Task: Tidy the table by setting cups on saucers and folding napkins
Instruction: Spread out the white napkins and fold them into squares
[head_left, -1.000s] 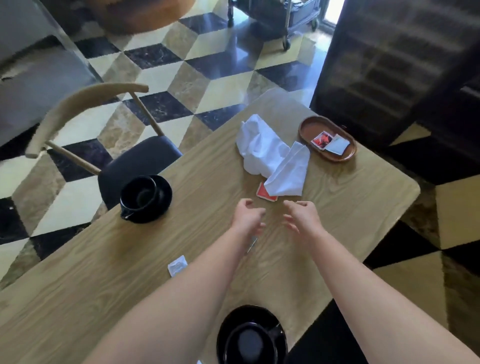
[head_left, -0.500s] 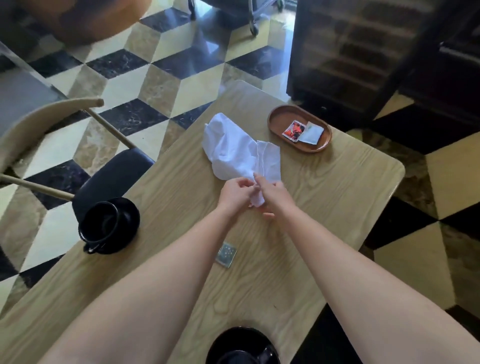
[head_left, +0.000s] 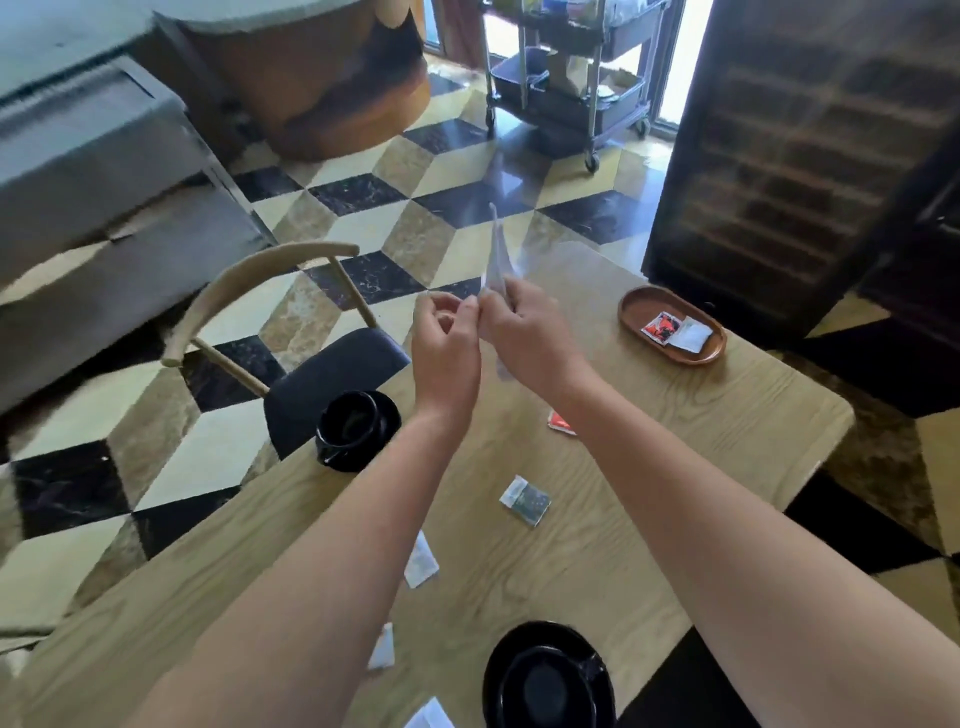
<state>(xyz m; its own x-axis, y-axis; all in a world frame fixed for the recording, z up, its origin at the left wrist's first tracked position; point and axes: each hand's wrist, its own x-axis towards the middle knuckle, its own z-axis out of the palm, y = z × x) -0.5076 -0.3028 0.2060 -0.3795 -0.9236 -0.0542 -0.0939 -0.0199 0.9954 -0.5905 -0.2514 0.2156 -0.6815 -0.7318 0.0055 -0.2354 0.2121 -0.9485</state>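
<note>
A brown oval tray (head_left: 711, 353) holds two sachets, loose packets (head_left: 525, 500) lie nearby, a chair (head_left: 332, 369) stands alongside.

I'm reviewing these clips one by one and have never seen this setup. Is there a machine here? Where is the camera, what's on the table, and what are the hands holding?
No machine: a person wears one camera on the head, looking down at bare arms. The left hand and right hand pinch a blurred white napkin lifted above the wooden table. On the table: two black cups on saucers, one far left, one near; a brown tray holding two packets; loose packets scattered about.
</note>
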